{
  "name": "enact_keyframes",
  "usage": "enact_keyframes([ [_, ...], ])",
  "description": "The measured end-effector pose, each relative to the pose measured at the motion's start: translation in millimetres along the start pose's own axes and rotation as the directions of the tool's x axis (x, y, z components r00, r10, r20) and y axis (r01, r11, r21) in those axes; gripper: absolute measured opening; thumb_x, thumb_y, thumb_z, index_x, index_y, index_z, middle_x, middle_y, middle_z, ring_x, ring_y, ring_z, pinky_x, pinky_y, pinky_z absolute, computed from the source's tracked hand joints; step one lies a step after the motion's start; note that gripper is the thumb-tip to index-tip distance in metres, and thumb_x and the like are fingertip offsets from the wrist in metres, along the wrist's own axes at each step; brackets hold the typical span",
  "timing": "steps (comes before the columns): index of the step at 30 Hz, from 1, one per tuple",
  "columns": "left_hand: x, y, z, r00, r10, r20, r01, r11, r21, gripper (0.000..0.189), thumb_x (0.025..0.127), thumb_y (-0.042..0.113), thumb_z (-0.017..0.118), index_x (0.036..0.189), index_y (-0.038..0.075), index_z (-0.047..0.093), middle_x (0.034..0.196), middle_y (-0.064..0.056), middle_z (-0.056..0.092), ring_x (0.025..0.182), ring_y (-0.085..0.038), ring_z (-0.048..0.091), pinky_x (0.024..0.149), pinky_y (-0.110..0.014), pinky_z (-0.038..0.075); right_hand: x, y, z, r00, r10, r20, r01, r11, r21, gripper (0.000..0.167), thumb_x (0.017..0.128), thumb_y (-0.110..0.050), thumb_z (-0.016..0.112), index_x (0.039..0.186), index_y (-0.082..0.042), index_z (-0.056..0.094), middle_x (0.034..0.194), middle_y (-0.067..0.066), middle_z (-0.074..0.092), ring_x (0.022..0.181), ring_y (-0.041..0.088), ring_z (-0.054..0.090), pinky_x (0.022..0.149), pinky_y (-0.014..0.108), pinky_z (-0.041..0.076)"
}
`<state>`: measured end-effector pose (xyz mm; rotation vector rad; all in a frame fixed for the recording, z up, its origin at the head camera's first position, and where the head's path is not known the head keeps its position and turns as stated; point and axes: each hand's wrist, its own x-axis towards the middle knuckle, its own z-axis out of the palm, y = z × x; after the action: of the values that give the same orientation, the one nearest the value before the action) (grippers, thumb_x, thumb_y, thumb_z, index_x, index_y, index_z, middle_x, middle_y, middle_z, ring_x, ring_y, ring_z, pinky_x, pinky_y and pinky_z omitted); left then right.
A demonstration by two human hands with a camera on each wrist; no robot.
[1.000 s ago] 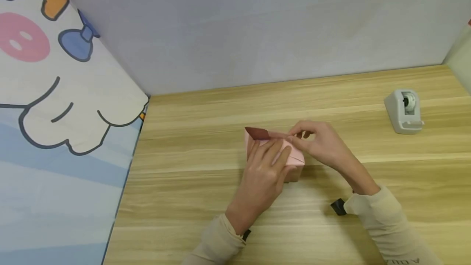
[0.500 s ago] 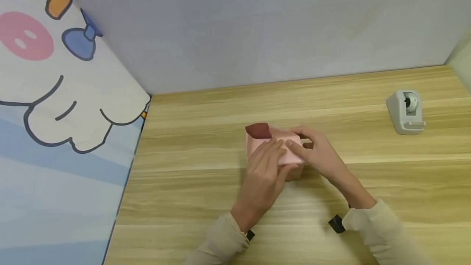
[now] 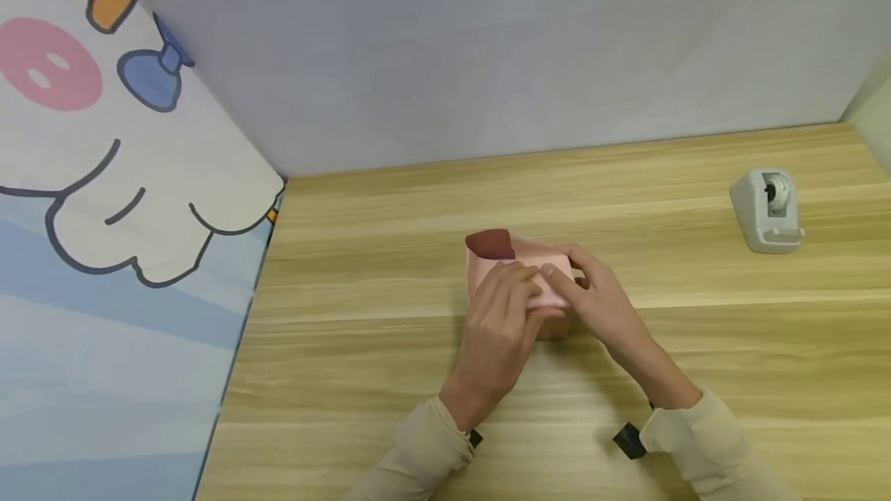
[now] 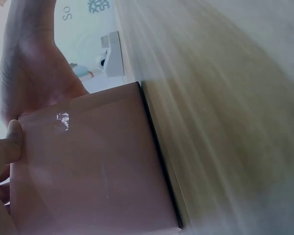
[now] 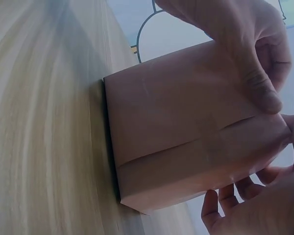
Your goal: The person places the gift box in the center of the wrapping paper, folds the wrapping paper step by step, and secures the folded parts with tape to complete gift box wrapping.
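A pink paper-wrapped box (image 3: pixel 554 326) stands on the table between both hands. At its far left corner, an open fold shows the paper's dark red inside (image 3: pixel 490 244). My left hand (image 3: pixel 496 331) lays its fingers over the top, while its thumb (image 5: pixel 264 98) presses the near side in the right wrist view. From the right, my right hand (image 3: pixel 607 304) holds the box's upper edge, thumb on top and fingers on the side. A shiny patch (image 4: pixel 62 121) like clear tape shows on one face in the left wrist view. Part of the top is hidden under the fingers.
A grey tape dispenser (image 3: pixel 768 211) with a roll in it stands at the table's far right. A grey wall (image 3: pixel 487 60) rises behind the wooden table (image 3: pixel 362 269), and a cartoon-printed panel (image 3: pixel 139 331) borders the left side.
My right hand has shifted from the far top edge toward the right side, and its thumb lies further over the top. The dark red fold has opened wider; the paper top lies flatter.
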<state>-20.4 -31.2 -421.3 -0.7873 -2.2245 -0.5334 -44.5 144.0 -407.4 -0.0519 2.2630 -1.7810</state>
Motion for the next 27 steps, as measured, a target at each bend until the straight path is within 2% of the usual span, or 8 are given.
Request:
enact_keyframes([
  [6, -1.1, -2.8, 4.6, 0.999, 0.021, -0.042, -0.021, 1.000, -0.007, 0.031, 0.094, 0.033, 0.075, 0.092, 0.004, 0.065, 0.113, -0.013, 0.072, 0.114, -0.028, 0.070, 0.115, -0.038, 0.049, -2.9, 2.2, 1.9, 1.000, -0.020, 0.016, 0.020, 1.000, 0.010, 0.045, 0.107, -0.034, 0.057, 0.144, -0.009, 0.051, 0.145, 0.016, 0.052, 0.106, 0.028, 0.062, 0.078, 0.029, 0.058],
  [12, -2.4, -5.2, 7.5, 0.996, 0.005, -0.093, -0.013, 0.996, -0.088, 0.039, 0.097, 0.035, 0.067, 0.108, -0.001, 0.061, 0.115, -0.015, 0.063, 0.117, -0.027, 0.063, 0.117, -0.044, 0.047, -4.3, 4.5, 9.2, 1.000, -0.012, 0.016, 0.011, 0.998, 0.061, 0.048, 0.106, -0.034, 0.059, 0.144, -0.008, 0.045, 0.141, 0.012, 0.051, 0.113, 0.020, 0.058, 0.086, 0.026, 0.053],
  [17, 0.8, -5.7, 1.4, 0.996, 0.003, -0.088, -0.022, 0.976, -0.216, 0.039, 0.089, 0.027, 0.080, 0.108, -0.001, 0.060, 0.113, -0.014, 0.060, 0.117, -0.027, 0.061, 0.115, -0.042, 0.049, -6.6, 4.2, 8.4, 1.000, -0.011, -0.005, 0.011, 1.000, 0.027, 0.048, 0.105, -0.033, 0.060, 0.142, -0.007, 0.045, 0.138, 0.015, 0.052, 0.109, 0.024, 0.057, 0.081, 0.029, 0.054],
  [20, 2.0, -6.2, -9.0, 0.993, -0.006, -0.118, -0.026, 0.962, -0.271, 0.033, 0.086, 0.020, 0.085, 0.101, 0.001, 0.062, 0.107, -0.012, 0.060, 0.108, -0.026, 0.060, 0.103, -0.036, 0.053, -7.2, 2.9, 7.3, 1.000, -0.013, -0.016, 0.013, 1.000, 0.007, 0.047, 0.104, -0.033, 0.060, 0.141, -0.007, 0.047, 0.138, 0.016, 0.053, 0.109, 0.028, 0.056, 0.080, 0.033, 0.052],
  [22, 0.2, -7.5, -16.8, 0.984, -0.061, -0.166, 0.016, 0.965, -0.260, 0.029, 0.087, 0.016, 0.085, 0.096, 0.001, 0.061, 0.102, -0.011, 0.059, 0.099, -0.025, 0.058, 0.090, -0.034, 0.051, -7.2, 2.5, 7.3, 1.000, -0.013, -0.019, 0.013, 1.000, 0.003, 0.046, 0.104, -0.033, 0.061, 0.140, -0.008, 0.048, 0.140, 0.015, 0.053, 0.112, 0.031, 0.055, 0.083, 0.035, 0.051],
  [24, -2.4, -10.5, -23.6, 0.966, -0.168, -0.194, 0.121, 0.964, -0.235, 0.027, 0.090, 0.014, 0.082, 0.095, 0.001, 0.058, 0.097, -0.011, 0.056, 0.091, -0.025, 0.054, 0.082, -0.036, 0.046, -7.6, 1.9, 7.8, 1.000, -0.011, -0.024, 0.011, 1.000, -0.001, 0.046, 0.104, -0.034, 0.061, 0.140, -0.008, 0.048, 0.143, 0.014, 0.053, 0.114, 0.032, 0.054, 0.086, 0.037, 0.049],
  [25, -3.7, -12.5, -26.4, 0.952, -0.245, -0.184, 0.201, 0.953, -0.227, 0.028, 0.091, 0.015, 0.080, 0.096, 0.001, 0.056, 0.096, -0.011, 0.054, 0.090, -0.026, 0.051, 0.080, -0.037, 0.043, -7.5, 2.2, 7.9, 1.000, -0.008, -0.025, 0.008, 1.000, -0.001, 0.046, 0.104, -0.034, 0.061, 0.140, -0.009, 0.048, 0.144, 0.014, 0.053, 0.116, 0.033, 0.054, 0.087, 0.037, 0.048],
  [27, -4.6, -17.6, -30.2, 0.903, -0.413, -0.119, 0.381, 0.897, -0.224, 0.033, 0.091, 0.018, 0.077, 0.101, 0.000, 0.051, 0.097, -0.013, 0.050, 0.089, -0.027, 0.048, 0.078, -0.036, 0.041, -7.7, 2.7, 8.0, 1.000, 0.004, -0.025, -0.004, 1.000, -0.002, 0.048, 0.104, -0.036, 0.061, 0.141, -0.010, 0.048, 0.145, 0.014, 0.052, 0.118, 0.034, 0.055, 0.088, 0.037, 0.049],
])
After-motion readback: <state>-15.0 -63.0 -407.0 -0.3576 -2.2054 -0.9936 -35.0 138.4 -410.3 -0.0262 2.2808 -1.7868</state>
